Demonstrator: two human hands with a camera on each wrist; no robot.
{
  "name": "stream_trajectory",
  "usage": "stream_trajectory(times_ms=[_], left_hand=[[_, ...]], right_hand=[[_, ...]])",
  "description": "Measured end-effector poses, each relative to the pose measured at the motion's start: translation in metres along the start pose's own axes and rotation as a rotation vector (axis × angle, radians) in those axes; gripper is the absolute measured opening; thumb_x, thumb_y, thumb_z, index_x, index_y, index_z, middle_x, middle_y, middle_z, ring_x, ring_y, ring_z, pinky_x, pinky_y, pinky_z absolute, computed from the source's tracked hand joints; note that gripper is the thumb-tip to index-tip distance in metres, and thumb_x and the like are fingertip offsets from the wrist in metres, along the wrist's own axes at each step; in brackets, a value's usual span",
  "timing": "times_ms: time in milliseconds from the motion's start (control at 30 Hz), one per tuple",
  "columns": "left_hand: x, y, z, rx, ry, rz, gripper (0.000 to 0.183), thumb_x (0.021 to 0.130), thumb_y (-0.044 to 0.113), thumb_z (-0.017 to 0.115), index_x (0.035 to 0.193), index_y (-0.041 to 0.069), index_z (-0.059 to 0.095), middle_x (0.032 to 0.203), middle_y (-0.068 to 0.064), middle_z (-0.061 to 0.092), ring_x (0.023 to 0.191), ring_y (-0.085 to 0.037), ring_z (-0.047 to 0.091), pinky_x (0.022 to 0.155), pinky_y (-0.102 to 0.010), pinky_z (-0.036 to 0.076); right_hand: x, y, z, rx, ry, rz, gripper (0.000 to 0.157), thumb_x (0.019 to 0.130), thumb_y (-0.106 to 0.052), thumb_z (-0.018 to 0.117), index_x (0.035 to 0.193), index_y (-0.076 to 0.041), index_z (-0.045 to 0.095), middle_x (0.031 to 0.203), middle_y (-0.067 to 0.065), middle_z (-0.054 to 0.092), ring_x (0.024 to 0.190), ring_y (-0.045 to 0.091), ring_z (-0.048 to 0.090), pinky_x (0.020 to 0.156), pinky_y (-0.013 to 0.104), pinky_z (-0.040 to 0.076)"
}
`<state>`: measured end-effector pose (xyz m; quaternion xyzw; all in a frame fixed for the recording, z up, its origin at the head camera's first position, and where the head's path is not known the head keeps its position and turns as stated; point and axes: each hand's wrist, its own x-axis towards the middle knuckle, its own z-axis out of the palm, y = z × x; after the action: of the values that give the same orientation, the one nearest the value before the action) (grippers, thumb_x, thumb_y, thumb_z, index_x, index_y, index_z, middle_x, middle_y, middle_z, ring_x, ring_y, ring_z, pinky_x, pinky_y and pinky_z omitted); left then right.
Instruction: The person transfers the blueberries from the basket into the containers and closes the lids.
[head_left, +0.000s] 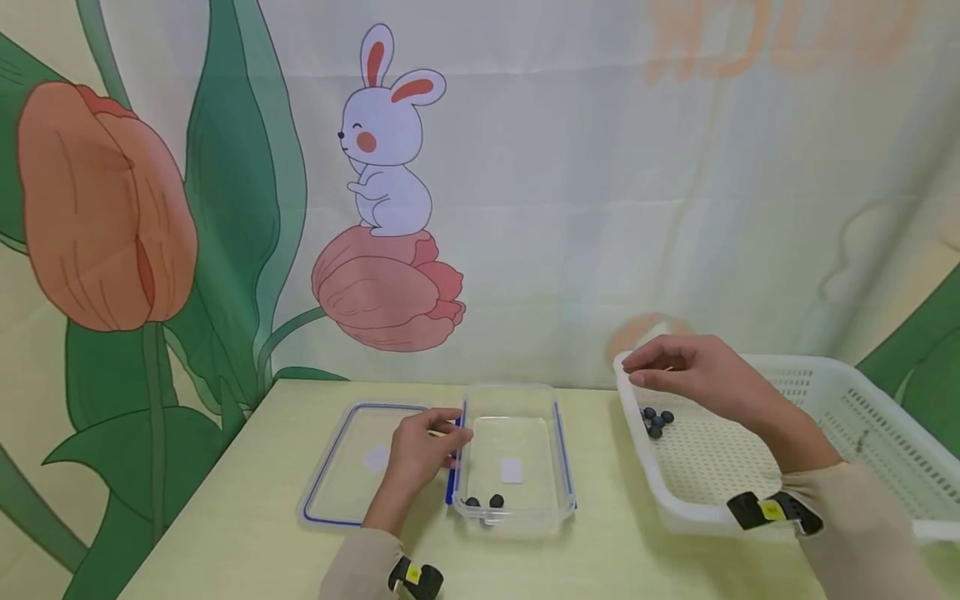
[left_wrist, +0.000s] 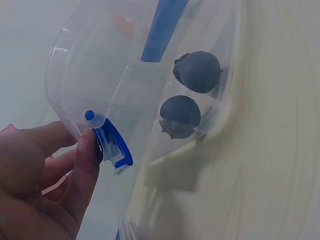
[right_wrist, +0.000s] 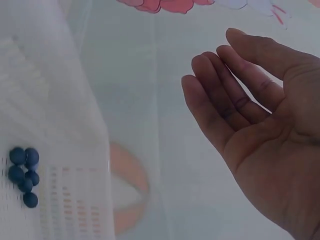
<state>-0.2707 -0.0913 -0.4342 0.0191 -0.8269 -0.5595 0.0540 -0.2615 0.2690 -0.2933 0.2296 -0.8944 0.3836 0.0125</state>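
My left hand [head_left: 418, 454] pinches the left wall of a clear plastic box [head_left: 551, 518] between thumb and fingers, beside a blue side clasp [left_wrist: 117, 142]. Blueberries [left_wrist: 200, 72] lie in the box's near end, seen through its side in the left wrist view. Over the left rim of a white perforated basket [head_left: 652, 467], my right hand [head_left: 701, 379] hovers with loosely bent fingers and nothing in them. Below it, several more blueberries [head_left: 657, 420] are clustered on the basket floor; the right wrist view shows the same cluster [right_wrist: 25, 175].
A clear lid with a blue seal [head_left: 330, 467] lies flat on the table left of the box. Behind the pale wooden table [head_left: 247, 500] hangs a printed cloth [head_left: 540, 208] with a rabbit and tulips. The box stands between the lid and the basket.
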Motion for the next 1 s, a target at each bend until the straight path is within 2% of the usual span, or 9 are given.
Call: stream_trajectory(times_ms=[167,400,567,767,1000], left_hand=[[0.0,-0.001,0.0,-0.013,-0.008,0.0,0.037,0.084,0.018,0.077,0.119,0.011,0.068,0.094,-0.006,0.063,0.065,-0.017,0.064,0.058,-0.026,0.058],[0.001,-0.001,0.0,-0.013,-0.003,-0.002,0.037,0.084,0.018,0.077,0.119,0.011,0.068,0.094,-0.006,0.063,0.065,-0.016,0.064,0.058,-0.026,0.058],[0.0,-0.001,0.001,-0.014,0.001,0.001,0.037,0.084,0.018,0.078,0.119,0.011,0.068,0.093,-0.005,0.063,0.066,-0.016,0.064,0.058,-0.026,0.058],[0.001,-0.002,0.0,-0.007,0.001,0.002,0.037,0.084,0.018,0.077,0.119,0.011,0.068,0.093,-0.005,0.063,0.066,-0.016,0.064,0.058,-0.026,0.058],[0.002,-0.003,-0.001,-0.01,-0.012,0.003,0.036,0.084,0.018,0.077,0.119,0.011,0.068,0.094,-0.006,0.063,0.066,-0.017,0.064,0.059,-0.027,0.058]], right_hand=[[0.011,0.019,-0.013,-0.047,-0.018,0.048,0.028,0.087,-0.045,0.069,0.11,-0.029,0.07,0.111,-0.006,0.066,0.1,0.015,0.063,0.088,0.038,0.051],[0.022,0.052,-0.022,-0.042,-0.038,0.132,0.035,0.088,-0.044,0.069,0.111,-0.018,0.069,0.109,0.003,0.069,0.099,0.019,0.063,0.089,0.043,0.051],[0.026,0.076,-0.021,-0.017,-0.059,0.208,0.038,0.087,-0.04,0.071,0.112,-0.011,0.069,0.107,0.007,0.068,0.097,0.022,0.064,0.087,0.041,0.052],[0.026,0.099,-0.017,-0.002,-0.088,0.223,0.04,0.089,-0.034,0.07,0.115,-0.004,0.067,0.107,0.008,0.068,0.098,0.024,0.064,0.087,0.043,0.052],[0.026,0.125,-0.01,-0.023,-0.128,0.269,0.035,0.089,-0.028,0.071,0.113,-0.002,0.067,0.105,0.008,0.069,0.095,0.023,0.064,0.084,0.042,0.055]])
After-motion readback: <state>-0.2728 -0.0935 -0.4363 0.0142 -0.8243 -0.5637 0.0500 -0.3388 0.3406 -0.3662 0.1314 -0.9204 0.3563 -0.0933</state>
